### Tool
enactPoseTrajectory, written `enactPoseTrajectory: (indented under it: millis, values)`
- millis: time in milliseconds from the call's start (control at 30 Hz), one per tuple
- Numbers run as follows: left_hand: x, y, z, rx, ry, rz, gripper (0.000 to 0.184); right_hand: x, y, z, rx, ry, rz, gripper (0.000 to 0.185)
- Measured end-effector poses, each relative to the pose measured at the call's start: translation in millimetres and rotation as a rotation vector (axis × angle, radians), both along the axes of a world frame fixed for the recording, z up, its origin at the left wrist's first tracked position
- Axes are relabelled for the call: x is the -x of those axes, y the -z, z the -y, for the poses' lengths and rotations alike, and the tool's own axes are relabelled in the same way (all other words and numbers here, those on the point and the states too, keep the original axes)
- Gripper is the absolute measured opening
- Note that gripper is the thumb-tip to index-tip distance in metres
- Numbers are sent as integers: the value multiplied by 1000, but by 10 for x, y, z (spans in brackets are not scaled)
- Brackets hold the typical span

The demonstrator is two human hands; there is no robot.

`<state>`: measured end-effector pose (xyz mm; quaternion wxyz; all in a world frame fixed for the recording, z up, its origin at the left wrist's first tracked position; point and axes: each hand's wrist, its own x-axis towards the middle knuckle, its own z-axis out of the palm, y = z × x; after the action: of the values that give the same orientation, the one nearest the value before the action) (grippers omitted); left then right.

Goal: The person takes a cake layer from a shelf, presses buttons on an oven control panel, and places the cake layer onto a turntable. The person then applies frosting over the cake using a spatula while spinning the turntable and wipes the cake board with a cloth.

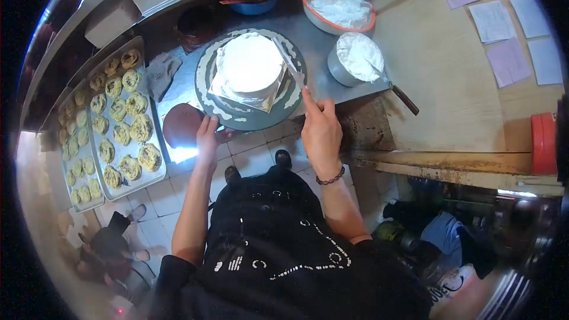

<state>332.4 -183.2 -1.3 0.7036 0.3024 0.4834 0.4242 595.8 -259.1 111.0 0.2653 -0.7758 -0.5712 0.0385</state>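
A round cake covered in white cream (250, 64) stands on a square board on a dark round turntable (237, 120) smeared with cream. My right hand (320, 136) is closed round the handle of a spatula (285, 56), whose blade lies along the cake's right side. At the turntable's lower left rim, my left hand (210, 138) touches the edge, its fingers partly hidden. Beside it is a brown round thing (181, 125). To the right stands a metal pot of white cream (355, 62) with a dark-handled tool (404, 98) in it.
Trays of pastries (131, 136) stand at the left, near a grey cloth (161, 75). A red-rimmed bowl (339, 10) of white stuff with a ladle is at the back. Paper notes (492, 22) lie right. Another person (105, 249) is at the lower left.
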Motion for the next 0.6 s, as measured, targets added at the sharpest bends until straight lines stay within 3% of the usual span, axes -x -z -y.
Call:
enactPoseTrajectory:
  millis: [367,467,567,600]
  values:
    - [-46,-5,40,18,-1,-66,35,105,-36,30,-9,-141,-128,48]
    - [-16,-2,55,25,27,-69,41,-256,-233,98,472,-302,-1095,48]
    - [87,72,59,40,44,-90,56,-659,-182,387,204,-32,-1470,50]
    - [111,80,98,49,37,-83,59,-847,-54,480,90,95,-1428,51]
